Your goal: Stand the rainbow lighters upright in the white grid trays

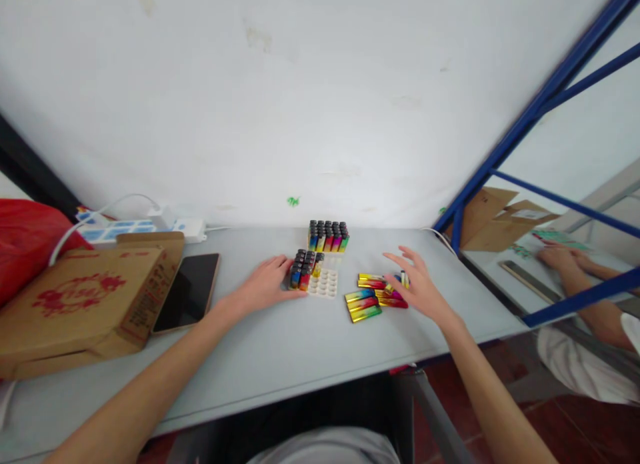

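Observation:
A white tray with round holes (325, 284) lies mid-table, its left part filled with upright lighters (301, 271) with black tops. My left hand (267, 284) holds this tray at its left side, thumb at the near corner and fingers behind. To the right lie several loose shiny lighters (364, 305) in gold, red, blue and green, flat on the table. Over their right end hovers my right hand (419, 287), fingers spread and thumb apart. One lighter's end shows near its fingers; whether they touch it I cannot tell.
Behind stands a full block of lighters (328, 237) near the wall. On the left are a cardboard box (85, 297), a phone (190, 291), a power strip (187, 229) and a red bag (30, 251). A blue metal frame (480, 171) borders the right; another person's hands (563, 257) are beyond it.

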{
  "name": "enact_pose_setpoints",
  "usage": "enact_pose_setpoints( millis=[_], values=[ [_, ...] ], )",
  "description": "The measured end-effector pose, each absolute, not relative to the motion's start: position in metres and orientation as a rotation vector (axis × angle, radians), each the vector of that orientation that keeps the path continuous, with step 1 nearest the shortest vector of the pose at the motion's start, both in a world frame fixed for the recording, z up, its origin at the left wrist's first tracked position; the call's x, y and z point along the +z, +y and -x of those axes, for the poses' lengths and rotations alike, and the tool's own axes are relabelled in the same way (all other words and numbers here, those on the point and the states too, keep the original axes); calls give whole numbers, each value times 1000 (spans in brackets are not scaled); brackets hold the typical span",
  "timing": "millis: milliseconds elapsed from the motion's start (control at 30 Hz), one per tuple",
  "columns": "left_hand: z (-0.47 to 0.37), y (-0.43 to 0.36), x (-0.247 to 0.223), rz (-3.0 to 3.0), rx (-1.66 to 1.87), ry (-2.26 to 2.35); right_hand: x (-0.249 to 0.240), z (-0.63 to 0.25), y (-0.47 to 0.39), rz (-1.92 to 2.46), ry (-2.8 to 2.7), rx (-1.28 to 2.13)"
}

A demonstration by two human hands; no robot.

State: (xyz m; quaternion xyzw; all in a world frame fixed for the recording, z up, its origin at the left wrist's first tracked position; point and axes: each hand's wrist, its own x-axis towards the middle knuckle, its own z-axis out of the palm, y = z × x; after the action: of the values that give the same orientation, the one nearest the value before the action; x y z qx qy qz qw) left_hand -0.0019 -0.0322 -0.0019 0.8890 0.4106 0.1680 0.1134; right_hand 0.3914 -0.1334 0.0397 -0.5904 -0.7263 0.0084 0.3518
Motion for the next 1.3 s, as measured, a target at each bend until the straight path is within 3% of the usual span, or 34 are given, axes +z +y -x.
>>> enact_pose_setpoints(
  millis=[200, 533, 833, 1067, 1300],
  values=[
    [1, -31, -2, -2569, 541, 1195, -7, -372, -180, 1877, -2042, -65],
    [1, -33, 3, -2624, 458, 1224, -20, -363, -121, 2080, -2072, 26],
    [2, -31, 0, -2615, 447, 1235, 0, -367, -134, 1841, -1934, 118],
    [1, -31, 2, -2578, 512, 1198, 31, -422, -144, 1618, -1533, -248],
    [3, -29, 1, -2578, 547, 1182, 11, -437, -147, 1612, -1617, -87]
  ],
)
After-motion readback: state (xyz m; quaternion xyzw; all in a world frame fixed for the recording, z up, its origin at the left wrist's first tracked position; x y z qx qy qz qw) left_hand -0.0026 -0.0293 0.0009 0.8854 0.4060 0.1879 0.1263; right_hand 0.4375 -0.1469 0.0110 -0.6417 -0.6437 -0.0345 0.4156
